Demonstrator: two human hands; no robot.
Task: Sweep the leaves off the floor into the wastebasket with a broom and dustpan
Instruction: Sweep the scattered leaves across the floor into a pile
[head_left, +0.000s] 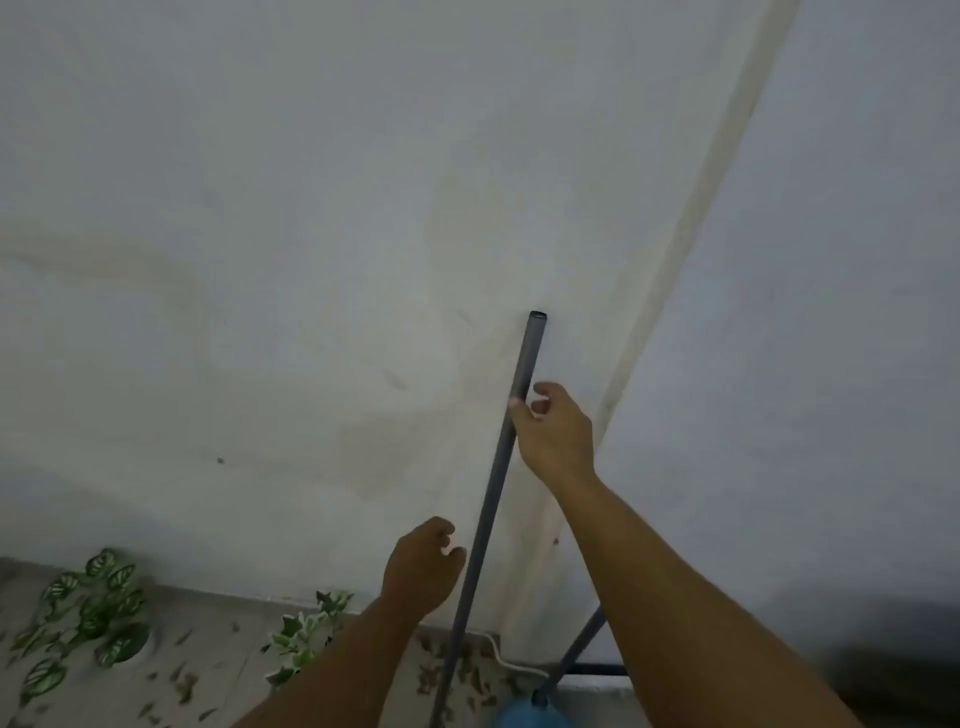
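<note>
The broom handle (498, 467) is a grey pole leaning against a pale, stained wall (260, 260). Its open top end sits just right of frame centre, and the pole runs down toward 6 o'clock, leaving the frame at the bottom edge; the broom head is out of view.

The right hand (556, 431) is at the upper part of the handle, on its 3 o'clock side. The thumb (517, 410) touches the pole, and the other fingers are curled loosely beside it without closing round it. The grip is not complete.

The left hand (421, 566) is lower, at 7 o'clock from the right hand and just beside the pole on its 9 o'clock side. Its fingers are loosely curled and hold nothing. A small gap shows between the hand and the handle.

Green-and-white leaves (88, 613) lie on the floor (218, 660) at the 8 o'clock corner of the frame, with a second cluster (306, 634) nearer the left forearm. Small dry fragments are scattered over the floor between and around them.

A second thin grey pole (582, 644) rises at a slant from a blue object (530, 717) at the bottom edge, at 5 o'clock from the broom handle. What the blue object is cannot be told. A white cord (498, 654) runs along the foot of the wall.
</note>
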